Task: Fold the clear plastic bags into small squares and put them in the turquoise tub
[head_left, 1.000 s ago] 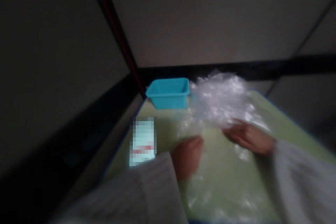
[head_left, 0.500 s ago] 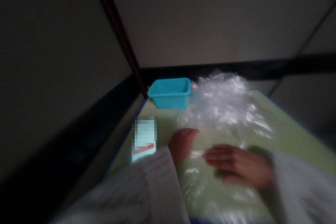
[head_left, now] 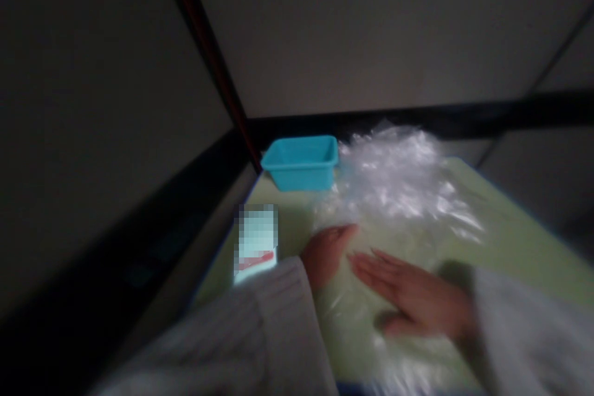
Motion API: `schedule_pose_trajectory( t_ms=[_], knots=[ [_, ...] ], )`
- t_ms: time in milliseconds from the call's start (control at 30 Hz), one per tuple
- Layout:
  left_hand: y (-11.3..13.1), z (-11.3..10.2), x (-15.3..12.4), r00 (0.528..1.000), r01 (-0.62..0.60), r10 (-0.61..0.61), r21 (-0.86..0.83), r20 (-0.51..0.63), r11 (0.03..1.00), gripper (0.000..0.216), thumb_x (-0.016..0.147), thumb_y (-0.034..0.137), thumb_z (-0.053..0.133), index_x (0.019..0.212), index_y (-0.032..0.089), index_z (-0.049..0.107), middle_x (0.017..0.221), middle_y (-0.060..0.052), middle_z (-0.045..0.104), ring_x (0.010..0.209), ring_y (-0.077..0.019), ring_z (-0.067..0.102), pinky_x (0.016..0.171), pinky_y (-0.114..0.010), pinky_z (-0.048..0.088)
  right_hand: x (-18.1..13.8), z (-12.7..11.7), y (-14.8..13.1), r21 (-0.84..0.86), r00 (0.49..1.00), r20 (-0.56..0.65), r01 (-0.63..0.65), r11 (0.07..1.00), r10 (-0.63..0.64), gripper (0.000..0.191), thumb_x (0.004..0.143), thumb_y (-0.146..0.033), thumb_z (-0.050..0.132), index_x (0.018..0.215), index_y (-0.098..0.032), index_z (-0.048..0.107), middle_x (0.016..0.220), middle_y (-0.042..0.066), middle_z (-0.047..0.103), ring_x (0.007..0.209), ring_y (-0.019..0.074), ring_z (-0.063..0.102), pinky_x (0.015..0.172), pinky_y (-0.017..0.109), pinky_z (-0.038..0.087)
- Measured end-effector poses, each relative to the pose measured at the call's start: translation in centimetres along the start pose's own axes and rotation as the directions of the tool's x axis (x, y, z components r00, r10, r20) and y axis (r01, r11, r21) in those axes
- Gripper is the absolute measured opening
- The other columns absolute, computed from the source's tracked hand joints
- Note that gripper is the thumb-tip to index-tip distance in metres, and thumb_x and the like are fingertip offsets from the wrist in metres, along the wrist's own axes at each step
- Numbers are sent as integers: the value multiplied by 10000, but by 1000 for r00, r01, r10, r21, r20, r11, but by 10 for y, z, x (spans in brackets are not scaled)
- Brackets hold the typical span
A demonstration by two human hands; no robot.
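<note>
Thin clear plastic (head_left: 394,173) is bunched up at the back of a yellow-green table (head_left: 515,247), and a flatter, shiny stretch reaches forward under my hands. My right hand (head_left: 413,294) lies palm down over this flatter part, fingers stretched to the left and thumb apart. Just left of it, my left hand (head_left: 328,253) rests on or just above the plastic with its visible fingers extended to the right. Part of that hand is hidden by its sleeve. Whether the plastic is a bag or a sheet is not clear.
A turquoise plastic basin (head_left: 304,179) stands at the back left corner. Near the left edge, beside my left sleeve, lies a lit phone-like screen (head_left: 257,238), partly pixelated. Walls border the table behind and at the left.
My right hand has slid left toward my left hand, its thumb now farther from the fingers. My left hand has shifted slightly right. The plastic's front part lies a little differently.
</note>
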State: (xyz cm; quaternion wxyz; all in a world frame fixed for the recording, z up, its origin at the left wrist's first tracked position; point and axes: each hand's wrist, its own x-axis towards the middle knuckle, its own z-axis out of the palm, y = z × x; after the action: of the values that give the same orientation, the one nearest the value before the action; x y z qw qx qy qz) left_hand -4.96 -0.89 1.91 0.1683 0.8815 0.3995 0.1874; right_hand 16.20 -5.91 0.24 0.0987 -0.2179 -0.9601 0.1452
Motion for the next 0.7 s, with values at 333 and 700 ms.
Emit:
schedule_pose_trajectory(
  t_ms=[333, 700],
  knots=[
    [0, 1, -2, 999, -40, 42, 95, -10, 995, 314, 895, 106, 394, 1178, 163, 519, 1175, -74, 621, 1085, -203, 572, 990, -330, 424, 3, -7, -30, 163, 993, 70, 88, 983, -100, 844, 856, -498, 530, 1485, -122, 113, 1523, 152, 170, 1405, 264, 127, 1136, 481, 11],
    [-4, 4, 0, 997, -55, 57, 61, -46, 997, 452, 832, 37, 369, 1258, 135, 482, 1254, -110, 581, 1185, -193, 515, 1042, -386, 398, -3, -36, 2, 121, 998, -29, 66, 990, -63, 621, 952, -375, 408, 1481, -176, 149, 1519, 102, 244, 1402, 207, 171, 1141, 479, 96]
  ],
)
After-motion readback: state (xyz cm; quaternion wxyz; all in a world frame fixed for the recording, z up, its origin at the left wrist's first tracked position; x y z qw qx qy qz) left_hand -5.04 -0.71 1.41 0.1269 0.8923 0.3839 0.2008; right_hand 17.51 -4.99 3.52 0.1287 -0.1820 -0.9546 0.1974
